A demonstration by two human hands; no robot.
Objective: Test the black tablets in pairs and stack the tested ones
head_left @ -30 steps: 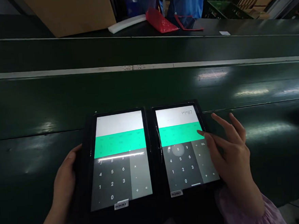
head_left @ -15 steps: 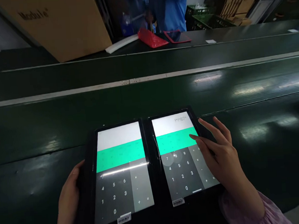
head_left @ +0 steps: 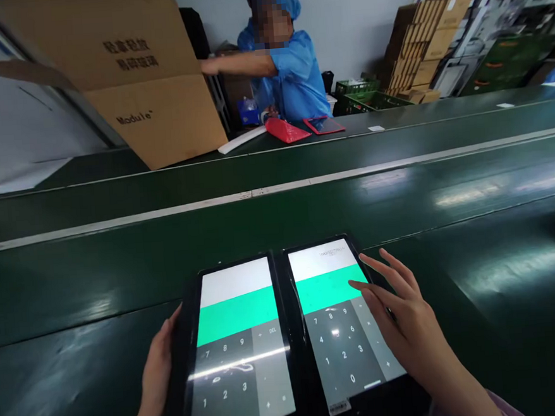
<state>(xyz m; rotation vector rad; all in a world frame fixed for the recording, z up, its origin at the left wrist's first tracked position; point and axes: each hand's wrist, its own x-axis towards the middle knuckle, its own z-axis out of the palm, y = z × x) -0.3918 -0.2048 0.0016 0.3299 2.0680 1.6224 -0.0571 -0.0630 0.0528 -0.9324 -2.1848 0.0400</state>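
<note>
Two dark-framed tablets lie side by side in front of me, both lit with a calculator of grey keys and a green band. My left hand (head_left: pixel 156 370) is closed at the outer edge of the left tablet (head_left: pixel 236 313), its fingertips partly hidden by the frame. Over the right tablet (head_left: pixel 322 288) is my right hand (head_left: pixel 406 316), fingers spread. Its index fingertip is at the green band, touching or just above the glass. Small characters show in that tablet's white display strip; the left one's strip is blank. Barcode labels sit at both lower edges.
A green bench (head_left: pixel 203 229) runs across the view. On its far ledge stand a large cardboard box (head_left: pixel 167 124), a red bag (head_left: pixel 285 131), a white strip (head_left: pixel 242 139) and a red-edged panel (head_left: pixel 324 125). A co-worker in blue (head_left: pixel 297 80) reaches toward the box. Green crates (head_left: pixel 369 100) stand behind.
The view has tilted up, showing more of the co-worker and box. The right tablet's display line has become longer. My right index finger stays at the green band; my left hand keeps to its edge.
</note>
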